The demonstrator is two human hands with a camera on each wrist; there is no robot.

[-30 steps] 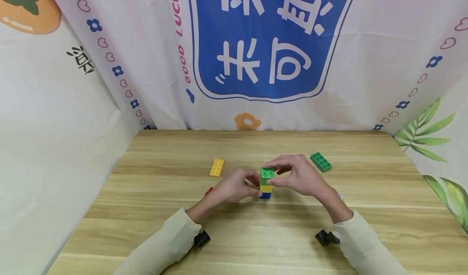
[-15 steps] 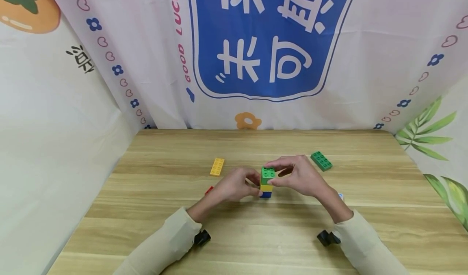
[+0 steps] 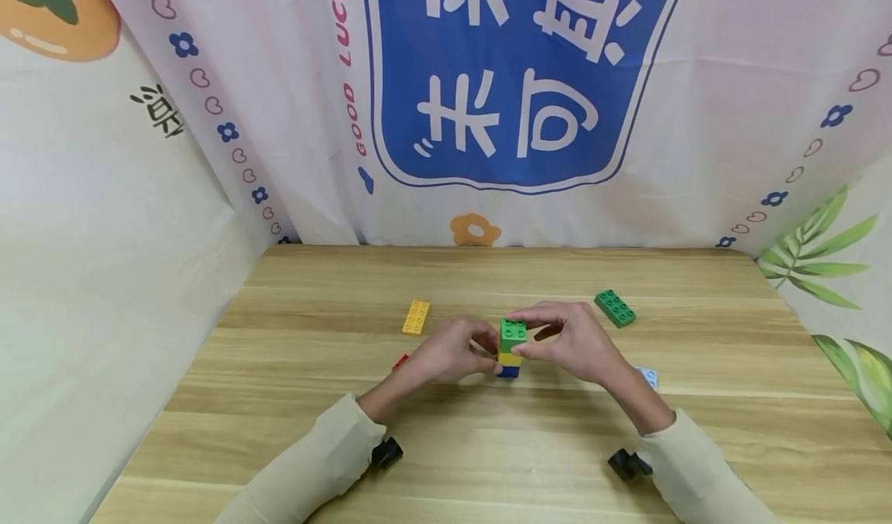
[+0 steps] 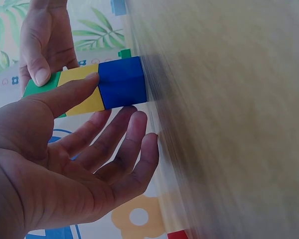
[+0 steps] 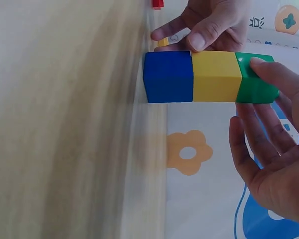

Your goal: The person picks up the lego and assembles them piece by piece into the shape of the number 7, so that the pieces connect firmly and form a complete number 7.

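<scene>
Patterned cloth (image 3: 516,214) hangs at the top of the head view, behind a wooden table (image 3: 460,446). Just below and right of the middle, a little tower (image 3: 511,354) stands up straight, with a blue block (image 3: 509,371) at the bottom, a yellow block (image 3: 510,360) next and a green block (image 3: 512,338) on top. The left hand (image 3: 456,350) pinches it where yellow meets blue, the right hand (image 3: 573,340) pinches the green block, and a dark green brick (image 3: 615,308) lies farther right.
</scene>
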